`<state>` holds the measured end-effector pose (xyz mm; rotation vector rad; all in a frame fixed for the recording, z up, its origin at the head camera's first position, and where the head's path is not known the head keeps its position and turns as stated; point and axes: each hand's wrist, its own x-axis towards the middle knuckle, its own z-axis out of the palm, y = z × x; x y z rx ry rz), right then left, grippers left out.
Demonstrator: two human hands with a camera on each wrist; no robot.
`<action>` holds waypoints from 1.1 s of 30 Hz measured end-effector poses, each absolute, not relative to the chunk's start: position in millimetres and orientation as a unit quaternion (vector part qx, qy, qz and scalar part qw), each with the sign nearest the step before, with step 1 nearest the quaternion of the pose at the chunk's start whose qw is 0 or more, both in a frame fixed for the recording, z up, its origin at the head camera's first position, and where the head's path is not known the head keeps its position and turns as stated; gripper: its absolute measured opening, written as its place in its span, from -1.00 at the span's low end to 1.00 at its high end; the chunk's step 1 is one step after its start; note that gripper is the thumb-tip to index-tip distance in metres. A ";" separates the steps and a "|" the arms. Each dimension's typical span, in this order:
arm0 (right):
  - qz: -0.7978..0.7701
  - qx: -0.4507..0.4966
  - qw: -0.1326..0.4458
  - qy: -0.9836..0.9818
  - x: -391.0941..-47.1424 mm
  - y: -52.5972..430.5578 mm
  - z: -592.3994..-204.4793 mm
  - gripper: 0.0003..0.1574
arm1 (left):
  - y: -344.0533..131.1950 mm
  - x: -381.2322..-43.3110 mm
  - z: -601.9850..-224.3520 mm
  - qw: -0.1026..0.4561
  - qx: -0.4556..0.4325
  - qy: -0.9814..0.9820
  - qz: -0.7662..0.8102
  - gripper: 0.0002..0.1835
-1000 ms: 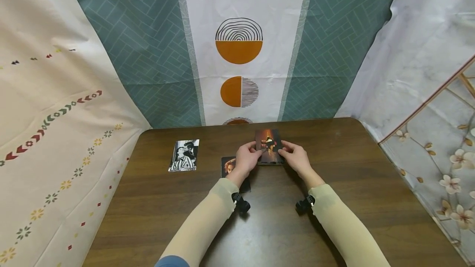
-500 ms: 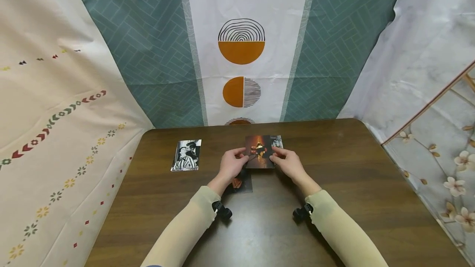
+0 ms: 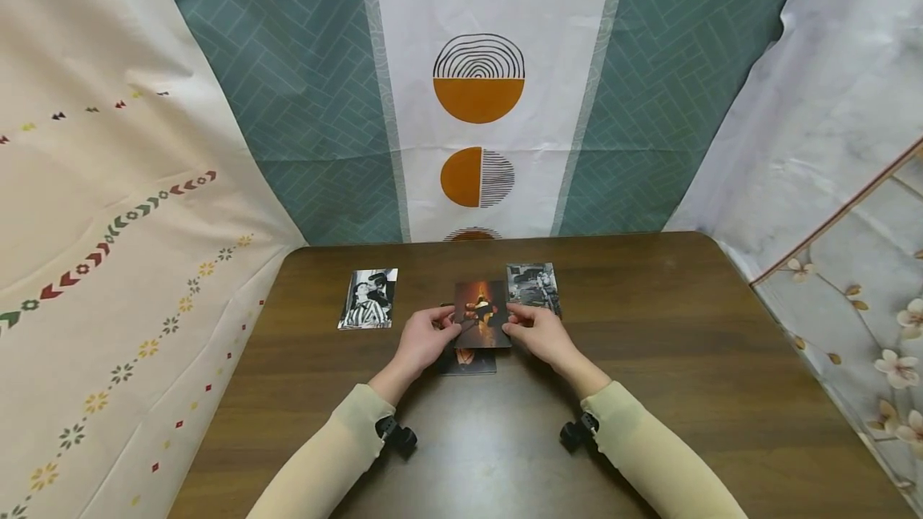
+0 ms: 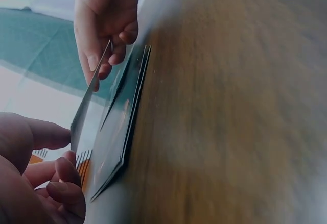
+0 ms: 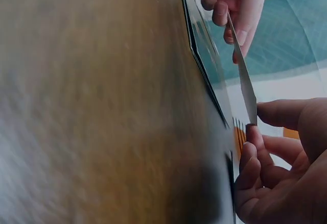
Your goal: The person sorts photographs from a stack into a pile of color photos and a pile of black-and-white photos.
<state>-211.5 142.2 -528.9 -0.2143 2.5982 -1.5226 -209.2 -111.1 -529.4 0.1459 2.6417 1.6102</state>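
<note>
A dark photo card [image 3: 481, 315] with a glowing orange picture is held between both hands, upright in the head view. My left hand [image 3: 421, 339] pinches its left edge between thumb and fingers. On the opposite edge, my right hand [image 3: 542, 336] pinches it the same way. Both wrist views show the held card [image 5: 246, 83] edge-on, raised off the table. Below it lies another dark photo card [image 3: 472, 364], mostly covered by the held card and left hand. A black-and-white photo card [image 3: 534, 285] lies just beyond the right hand.
Another black-and-white photo card [image 3: 368, 299] lies at the left on the brown wooden table [image 3: 634, 407]. A patterned cloth [image 3: 324, 142] hangs behind the table's far edge. Light cloths hang along both sides.
Both hands have carried the held card left and nearer to the body, over the dark card. The black-and-white card on the right has come out from behind it.
</note>
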 end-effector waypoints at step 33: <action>-0.425 -0.128 0.071 0.893 -198.6 120.9 -532.1 -0.50 | -142.9 -186.5 -536.4 0.060 0.057 0.889 0.451 -0.56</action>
